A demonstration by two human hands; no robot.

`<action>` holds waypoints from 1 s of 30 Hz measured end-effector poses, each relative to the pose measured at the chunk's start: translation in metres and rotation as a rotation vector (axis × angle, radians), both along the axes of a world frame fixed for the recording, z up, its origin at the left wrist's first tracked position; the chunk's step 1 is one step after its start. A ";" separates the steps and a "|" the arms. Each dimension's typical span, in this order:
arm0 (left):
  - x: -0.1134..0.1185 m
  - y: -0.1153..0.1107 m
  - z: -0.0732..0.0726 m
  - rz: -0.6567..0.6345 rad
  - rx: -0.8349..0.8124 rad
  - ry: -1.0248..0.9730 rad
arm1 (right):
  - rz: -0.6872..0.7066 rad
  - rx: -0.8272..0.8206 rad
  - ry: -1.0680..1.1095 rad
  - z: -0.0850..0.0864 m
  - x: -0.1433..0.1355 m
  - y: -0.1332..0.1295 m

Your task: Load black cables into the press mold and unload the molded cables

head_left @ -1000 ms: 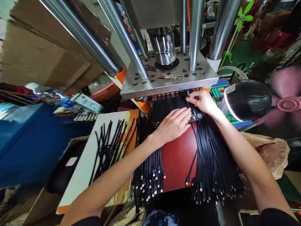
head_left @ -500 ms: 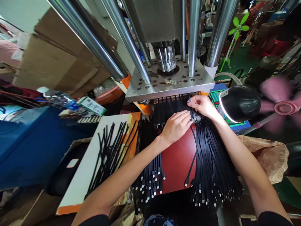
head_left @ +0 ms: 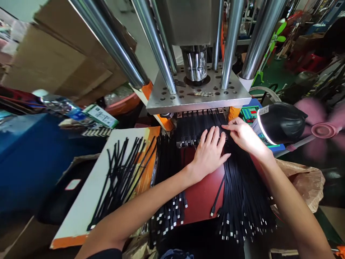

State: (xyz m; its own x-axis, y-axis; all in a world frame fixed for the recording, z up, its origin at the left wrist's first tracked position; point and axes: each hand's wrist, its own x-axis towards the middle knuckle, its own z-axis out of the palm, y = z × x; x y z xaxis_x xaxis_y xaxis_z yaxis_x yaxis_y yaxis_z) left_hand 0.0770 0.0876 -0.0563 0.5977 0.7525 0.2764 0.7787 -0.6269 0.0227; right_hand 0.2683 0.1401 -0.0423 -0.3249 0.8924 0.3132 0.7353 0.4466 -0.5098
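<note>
Below the steel plate of a press (head_left: 199, 99), black cables lie side by side in a dark fixture (head_left: 185, 131), their connectors along its front edge. My left hand (head_left: 208, 156) rests palm down on the right part of that front edge, fingers spread. Beside it, my right hand (head_left: 241, 133) is at the fixture's right end, index finger extended and the other fingers curled; nothing shows in it. Bundles of black cables with metal-tipped plugs hang to the right (head_left: 239, 201) and left (head_left: 172, 212) of a red surface (head_left: 201, 194).
More black cables (head_left: 124, 169) lie on a white board (head_left: 101, 158) at left. Steel columns (head_left: 153, 43) rise above the plate. At right are a black lamp (head_left: 283, 120), a control box (head_left: 249, 111), a spinning pink fan (head_left: 323, 129) and a brown bag (head_left: 302, 180).
My left hand has flattened and spread over the fixture's front edge. My right hand has moved right and slightly down, off the cable it was pinching. The view has shifted slightly.
</note>
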 end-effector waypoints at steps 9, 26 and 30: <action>-0.004 0.077 0.018 0.055 -0.110 -0.080 | -0.190 -0.101 -0.412 0.004 -0.022 0.041; -0.059 0.030 0.061 -0.144 -0.350 -0.368 | -0.126 -0.016 -0.180 0.009 -0.009 0.008; -0.155 -0.137 0.047 -0.054 -1.093 -0.317 | -0.292 -0.063 0.145 -0.038 0.053 -0.161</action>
